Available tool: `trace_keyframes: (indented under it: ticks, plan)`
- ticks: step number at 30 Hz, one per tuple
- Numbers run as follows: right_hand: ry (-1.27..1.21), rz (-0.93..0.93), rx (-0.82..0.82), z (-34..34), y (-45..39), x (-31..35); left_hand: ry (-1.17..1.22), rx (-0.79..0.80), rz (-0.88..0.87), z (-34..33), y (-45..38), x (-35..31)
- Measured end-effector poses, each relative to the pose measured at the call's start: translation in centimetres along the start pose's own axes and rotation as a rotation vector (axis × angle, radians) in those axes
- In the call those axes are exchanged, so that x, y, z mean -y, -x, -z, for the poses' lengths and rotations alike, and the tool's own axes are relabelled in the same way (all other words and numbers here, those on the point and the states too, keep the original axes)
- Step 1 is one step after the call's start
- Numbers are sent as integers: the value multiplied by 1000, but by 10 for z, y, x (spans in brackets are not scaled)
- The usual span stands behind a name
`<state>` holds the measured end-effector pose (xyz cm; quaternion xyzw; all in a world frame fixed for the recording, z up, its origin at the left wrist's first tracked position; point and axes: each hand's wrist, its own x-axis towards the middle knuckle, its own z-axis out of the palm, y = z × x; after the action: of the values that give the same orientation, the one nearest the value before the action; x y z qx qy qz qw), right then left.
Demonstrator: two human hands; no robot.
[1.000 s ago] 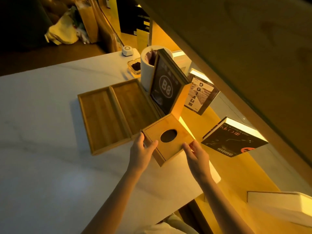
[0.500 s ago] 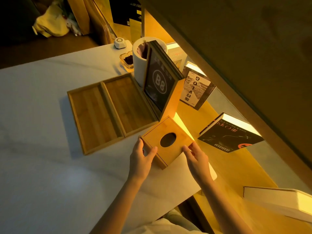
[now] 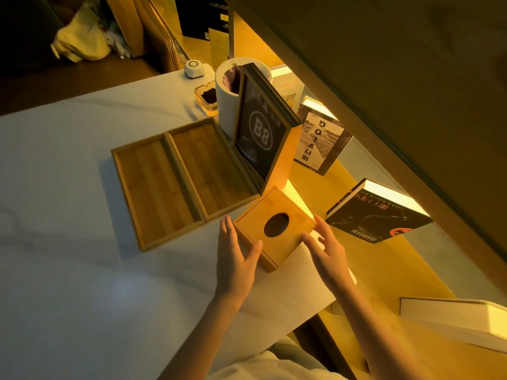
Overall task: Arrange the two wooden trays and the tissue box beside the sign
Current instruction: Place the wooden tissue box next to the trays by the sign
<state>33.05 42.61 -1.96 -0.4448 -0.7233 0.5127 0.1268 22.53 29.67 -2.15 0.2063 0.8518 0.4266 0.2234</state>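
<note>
The wooden tissue box (image 3: 274, 226), with an oval hole in its top, stands on the white table just in front of the upright "B8" sign (image 3: 260, 138). Two shallow wooden trays lie side by side to the sign's left: the left tray (image 3: 153, 193) and the right tray (image 3: 211, 171), whose long edge runs along the sign's base. My left hand (image 3: 236, 253) rests flat by the box's left side, thumb against its front face. My right hand (image 3: 326, 248) hovers at the box's right edge with fingers spread.
Behind the sign stand a white cylindrical bin (image 3: 227, 105), a glass ashtray (image 3: 207, 97) and a small white button device (image 3: 193, 68). Books (image 3: 375, 215) lie on the lower wooden shelf to the right, past the table's edge. A slanted panel overhangs at upper right.
Both hands gripped the tissue box's sides before; now their fingers have spread and loosened. The box stays in place by the sign.
</note>
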Motion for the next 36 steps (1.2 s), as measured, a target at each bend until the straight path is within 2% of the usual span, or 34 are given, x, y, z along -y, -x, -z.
trace_keyframes:
  ticks: [3, 7, 17, 25, 28, 30, 32, 34, 36]
  plan:
    - [-34, -12, -2, -1, -2, -2, -110, 11, -79, -4, 3, 2]
    - [-79, -7, -28, -2, 1, -3, -176, 50, -90, -3, 0, 3]
    - [-128, -45, -139, -18, 15, -5, -156, 234, -115, 17, -17, 7]
    - [-130, -72, -167, -25, 20, -3, -250, 280, -164, 23, -23, 9]
    - [35, -59, -197, -25, 23, -2, -442, 226, -230, 23, -21, 11]
    - [259, 109, -270, -25, 30, -2, -524, 192, -288, 22, -16, 13]
    - [446, 290, -218, -32, 38, -5, -547, 198, -323, 19, -9, 16]
    - [567, 311, -114, -43, 43, -11, -548, 205, -321, 15, -4, 20]
    - [625, 261, -118, -55, 43, -15, -543, 201, -317, 12, -6, 24]
